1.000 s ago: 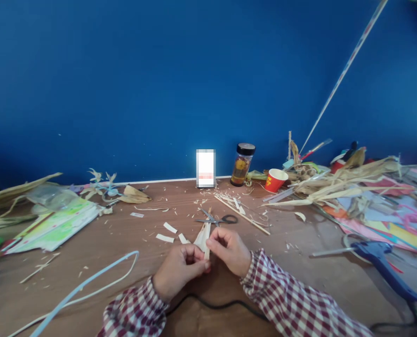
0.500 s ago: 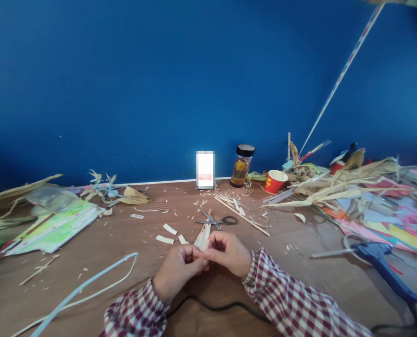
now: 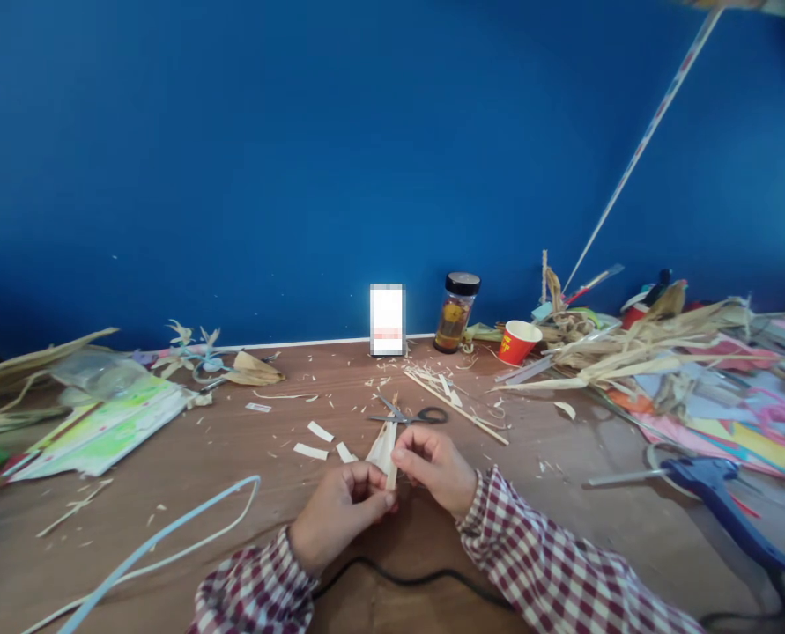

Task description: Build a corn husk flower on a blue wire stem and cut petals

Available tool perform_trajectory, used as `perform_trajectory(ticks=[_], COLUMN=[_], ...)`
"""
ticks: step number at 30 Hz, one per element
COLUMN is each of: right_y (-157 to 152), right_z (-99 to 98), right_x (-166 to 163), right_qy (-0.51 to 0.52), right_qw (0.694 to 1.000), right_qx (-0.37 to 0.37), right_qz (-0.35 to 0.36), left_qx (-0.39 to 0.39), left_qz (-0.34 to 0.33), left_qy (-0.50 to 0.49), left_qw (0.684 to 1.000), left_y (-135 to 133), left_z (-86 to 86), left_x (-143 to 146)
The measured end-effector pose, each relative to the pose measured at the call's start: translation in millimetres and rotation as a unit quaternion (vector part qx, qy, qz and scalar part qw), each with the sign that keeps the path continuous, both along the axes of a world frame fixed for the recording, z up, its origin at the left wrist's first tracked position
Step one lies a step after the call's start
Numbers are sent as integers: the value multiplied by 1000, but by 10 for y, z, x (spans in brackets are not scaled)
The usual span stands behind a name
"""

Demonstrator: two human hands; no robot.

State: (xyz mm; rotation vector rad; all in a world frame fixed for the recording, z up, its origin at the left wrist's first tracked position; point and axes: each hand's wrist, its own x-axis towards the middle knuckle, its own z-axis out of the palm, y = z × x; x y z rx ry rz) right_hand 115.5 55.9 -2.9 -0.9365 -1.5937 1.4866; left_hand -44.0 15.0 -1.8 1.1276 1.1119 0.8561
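Observation:
Both of my hands meet low in the middle over a brown table (image 3: 247, 493). My left hand (image 3: 336, 511) is closed in a pinch on the lower end of a pale dried husk strip (image 3: 383, 445). My right hand (image 3: 435, 467) pinches the same strip just beside it, fingers curled. The strip points away from me toward small scissors (image 3: 409, 414) lying flat on the table. A few cut pale pieces (image 3: 319, 438) lie to the left of the strip.
A blue glue gun (image 3: 719, 493) lies at the right, its black cord (image 3: 405, 577) running under my wrists. A red paper cup (image 3: 517, 340), a jar (image 3: 456, 310), dried husks (image 3: 636, 348) and coloured paper crowd the right. Green sheets (image 3: 101, 427) and a white cord (image 3: 160, 533) lie left.
My right hand's fingers shifted a little on the strip, first closing toward the left hand, then lifting back. The strip and my left hand stayed almost still.

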Motion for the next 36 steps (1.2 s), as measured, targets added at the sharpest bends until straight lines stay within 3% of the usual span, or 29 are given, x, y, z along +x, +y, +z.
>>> perform_trajectory(ticks=[6,11,15,19,21,23,25,28,31,36], right_y=[-10,-60,-56,47,119,185,235,270,268,253], right_z=[61,88,71,68,74,71,47,-11,-50,-41], right_x=[10,-4,-20,55,137,224,293,342,351,359], right_qy=[-11,-52,-52,-45,-102,-200,-296,-385,-418,-424], right_qw=[1000,996,997,995,979,938,884,833,821,832], right_qx=[17,69,64,61,125,235,329,380,375,348], right_qz=[-11,-10,-10,-71,-124,-158,-153,-119,-100,-86], left_qx=[-14,35,41,33,30,26,17,-19,-62,-101], left_qz=[2,-3,0,1,31,84,141,192,216,268], left_qy=[-23,4,19,19,31,39,16,-51,-90,-160], left_qw=[1000,999,999,999,999,995,990,980,970,945], left_y=[-21,3,17,5,2,9,24,52,74,116], left_z=[29,8,-32,-20,8,40,67,82,75,67], left_x=[-21,-34,-29,-18,-27,-49,-76,-107,-129,-191])
